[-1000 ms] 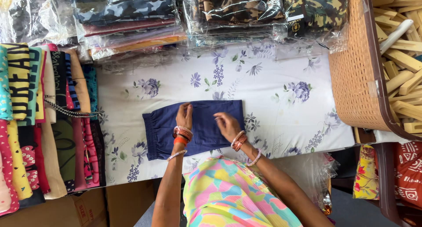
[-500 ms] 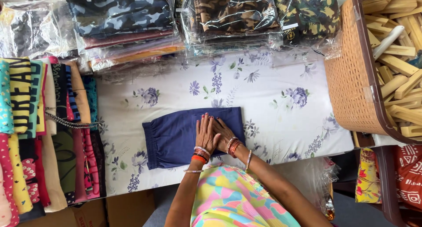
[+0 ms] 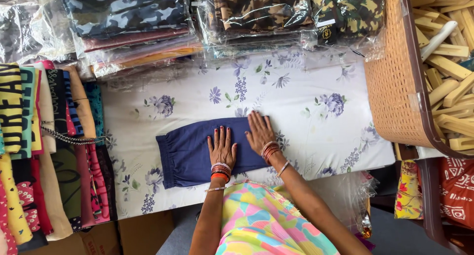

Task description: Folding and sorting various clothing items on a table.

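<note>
A folded navy blue garment (image 3: 185, 154) with an elastic waistband at its left end lies on the white floral sheet (image 3: 301, 94). My left hand (image 3: 222, 147) rests flat on the garment's middle, fingers spread. To its right, my right hand (image 3: 260, 130) presses flat on the garment's right end, fingertips at the far edge. Both wrists wear bangles. Neither hand grips anything.
Plastic-wrapped camouflage garments (image 3: 256, 10) are stacked along the far edge. Rows of folded colourful clothes (image 3: 44, 141) stand at the left. An orange woven basket (image 3: 395, 82) with wooden pieces (image 3: 444, 62) sits at the right. Cardboard boxes (image 3: 98, 235) are below the table.
Both hands slid over the navy garment: together near its lower middle half a second ago, now apart, the right one at the right end. The garment looks flatter.
</note>
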